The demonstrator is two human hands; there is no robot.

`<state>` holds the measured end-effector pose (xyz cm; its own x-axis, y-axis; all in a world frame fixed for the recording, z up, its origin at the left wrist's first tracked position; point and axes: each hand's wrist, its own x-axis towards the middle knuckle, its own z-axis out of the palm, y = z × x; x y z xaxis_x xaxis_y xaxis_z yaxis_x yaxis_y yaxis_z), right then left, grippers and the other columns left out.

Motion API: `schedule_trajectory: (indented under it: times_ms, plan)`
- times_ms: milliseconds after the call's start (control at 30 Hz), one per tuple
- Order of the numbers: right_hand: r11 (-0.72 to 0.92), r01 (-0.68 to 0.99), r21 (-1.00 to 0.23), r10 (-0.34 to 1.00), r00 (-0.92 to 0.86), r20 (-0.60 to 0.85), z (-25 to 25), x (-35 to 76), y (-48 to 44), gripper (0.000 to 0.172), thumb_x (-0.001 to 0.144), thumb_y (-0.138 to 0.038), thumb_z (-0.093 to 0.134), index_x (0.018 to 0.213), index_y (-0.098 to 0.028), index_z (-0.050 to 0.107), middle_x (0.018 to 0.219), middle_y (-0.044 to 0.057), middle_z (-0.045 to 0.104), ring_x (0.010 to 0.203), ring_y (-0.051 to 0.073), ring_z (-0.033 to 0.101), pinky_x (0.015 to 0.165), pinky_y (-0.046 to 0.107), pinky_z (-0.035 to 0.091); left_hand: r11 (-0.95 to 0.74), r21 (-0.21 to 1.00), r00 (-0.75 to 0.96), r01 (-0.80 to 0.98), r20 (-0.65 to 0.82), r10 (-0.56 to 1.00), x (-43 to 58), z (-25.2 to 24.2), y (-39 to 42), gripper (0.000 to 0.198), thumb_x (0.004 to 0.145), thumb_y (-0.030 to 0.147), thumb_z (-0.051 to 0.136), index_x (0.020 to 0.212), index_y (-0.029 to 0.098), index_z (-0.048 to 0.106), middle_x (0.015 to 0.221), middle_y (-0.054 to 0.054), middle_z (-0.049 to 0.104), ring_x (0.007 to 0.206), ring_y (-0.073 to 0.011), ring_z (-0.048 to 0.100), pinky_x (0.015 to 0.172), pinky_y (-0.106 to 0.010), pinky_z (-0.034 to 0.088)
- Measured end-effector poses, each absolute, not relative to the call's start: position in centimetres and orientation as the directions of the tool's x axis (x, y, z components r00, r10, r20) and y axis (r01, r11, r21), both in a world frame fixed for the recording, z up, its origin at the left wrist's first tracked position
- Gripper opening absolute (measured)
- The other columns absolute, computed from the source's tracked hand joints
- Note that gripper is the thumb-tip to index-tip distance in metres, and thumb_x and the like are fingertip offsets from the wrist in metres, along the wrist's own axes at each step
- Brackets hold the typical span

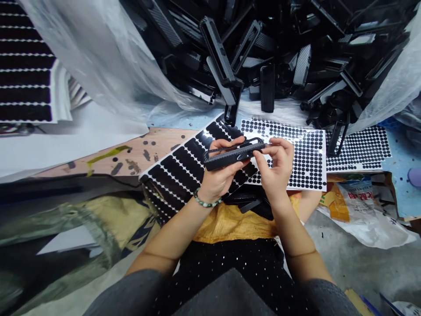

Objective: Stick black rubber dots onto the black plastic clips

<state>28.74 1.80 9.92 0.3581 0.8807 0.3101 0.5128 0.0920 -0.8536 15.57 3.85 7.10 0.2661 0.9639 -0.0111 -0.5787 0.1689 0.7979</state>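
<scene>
So, head view, only one available: a long black frame point(219, 162) is held up in the air over the sticker sheets, slightly tilted, right end higher. It is clamped by the left hand point(219, 182): thumb laid on the near wall, fingers wrapped round the far side. Its right end is touched by the fingertips of the right hand point(278, 162), brought close together; whether the frame itself or something small is pinched there cannot be told.

Handling, judged by eye: likely light, hollow plastic, easily carried in one hand. Stiff lengthwise, but the open middle is spanned by thin rails, so flexing or cracking is risked under a hard squeeze. The carbon-weave face looks glossy, so slip should be expected with dry fingers, and scuffs too. Best hold: near wall, toward the solid ends, rails left unloaded.

Around it: the striped sheet point(184, 169) is seen below and left, the dotted sheet point(307, 153) right. Similar parts are heaped in the pile point(219, 48) beyond.
</scene>
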Motion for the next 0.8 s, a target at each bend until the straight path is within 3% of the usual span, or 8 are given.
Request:
schedule_trajectory:
  times_ms: [67, 167, 267, 433, 600, 700, 800]
  plan:
    - [0.069, 0.539, -0.839, 0.863, 0.391, 0.321, 10.1, 28.6, 1.5, 0.014, 0.084, -0.036, 0.066, 0.090, -0.026, 0.058, 0.123, 0.009, 0.047, 0.107, 0.024, 0.057, 0.098, 0.049, 0.051, 0.168, 0.792, 0.253, -0.587, -0.018, 0.967, 15.6, 7.0, 3.8, 0.041, 0.074, 0.023, 0.080, 0.101, 0.034, 0.052, 0.125, 0.008, 0.066, 0.114, -0.0163, 0.064, 0.094, -0.034, 0.059]
    - [0.047, 0.438, -0.898, 0.866, 0.430, 0.255, 9.7, 28.6, 1.3, 0.043, 0.082, -0.038, 0.068, 0.119, -0.031, 0.048, 0.139, 0.009, 0.039, 0.107, 0.022, 0.059, 0.094, 0.044, 0.055, 0.206, 0.763, 0.265, -0.613, -0.047, 0.963, 15.4, 7.1, 4.0, 0.039, 0.076, 0.023, 0.078, 0.102, 0.035, 0.053, 0.128, 0.009, 0.064, 0.118, -0.0157, 0.062, 0.093, -0.030, 0.059]
    - [0.046, 0.260, -0.965, 0.933, 0.333, 0.134, 9.1, 28.8, 1.6, 0.056, 0.084, -0.038, 0.065, 0.131, -0.035, 0.035, 0.133, 0.007, 0.049, 0.104, 0.018, 0.062, 0.090, 0.038, 0.057, 0.224, 0.762, 0.278, -0.608, -0.060, 0.959, 15.4, 7.2, 4.2, 0.038, 0.076, 0.024, 0.078, 0.104, 0.035, 0.054, 0.130, 0.008, 0.063, 0.121, -0.0174, 0.061, 0.092, -0.029, 0.060]
    - [0.062, 0.167, -0.984, 0.969, 0.228, 0.099, 9.3, 29.7, 2.3, 0.042, 0.083, -0.035, 0.067, 0.122, -0.032, 0.052, 0.117, 0.005, 0.062, 0.105, 0.019, 0.064, 0.088, 0.036, 0.059, 0.234, 0.792, 0.313, -0.564, -0.058, 0.948, 14.8, 7.6, 3.9, 0.040, 0.075, 0.028, 0.080, 0.106, 0.035, 0.055, 0.137, 0.004, 0.060, 0.123, -0.0210, 0.060, 0.095, -0.034, 0.060]
    - [0.054, 0.148, -0.988, 0.994, 0.084, 0.067, 11.4, 32.0, 2.1, 0.025, 0.082, -0.039, 0.067, 0.104, -0.028, 0.066, 0.108, 0.002, 0.066, 0.093, 0.017, 0.066, 0.075, 0.034, 0.061, 0.377, 0.823, 0.629, -0.424, -0.032, 0.777, 11.8, 8.8, 5.6, 0.058, 0.074, 0.059, 0.074, 0.120, 0.025, 0.063, 0.141, -0.012, 0.058, 0.124, -0.0305, 0.061, 0.094, -0.040, 0.061]
    - [0.109, 0.263, -0.959, 0.994, -0.053, 0.098, 12.8, 32.5, 1.8, 0.020, 0.086, -0.035, 0.065, 0.105, -0.029, 0.068, 0.108, 0.002, 0.066, 0.099, 0.018, 0.064, 0.079, 0.036, 0.060, 0.358, 0.912, 0.706, -0.202, -0.118, 0.699, 11.2, 9.8, 6.9, 0.041, 0.083, 0.042, 0.071, 0.119, 0.023, 0.067, 0.127, -0.011, 0.068, 0.115, -0.0232, 0.067, 0.088, -0.027, 0.060]
    - [0.195, 0.457, -0.868, 0.981, -0.083, 0.176, 13.6, 32.2, 1.6, 0.017, 0.089, -0.029, 0.060, 0.103, -0.031, 0.068, 0.117, 0.003, 0.061, 0.108, 0.020, 0.060, 0.084, 0.041, 0.058, 0.309, 0.943, 0.743, -0.126, -0.117, 0.659, 12.3, 10.5, 7.0, 0.024, 0.084, 0.028, 0.070, 0.108, 0.022, 0.069, 0.105, -0.008, 0.074, 0.091, -0.0184, 0.074, 0.071, -0.023, 0.060]
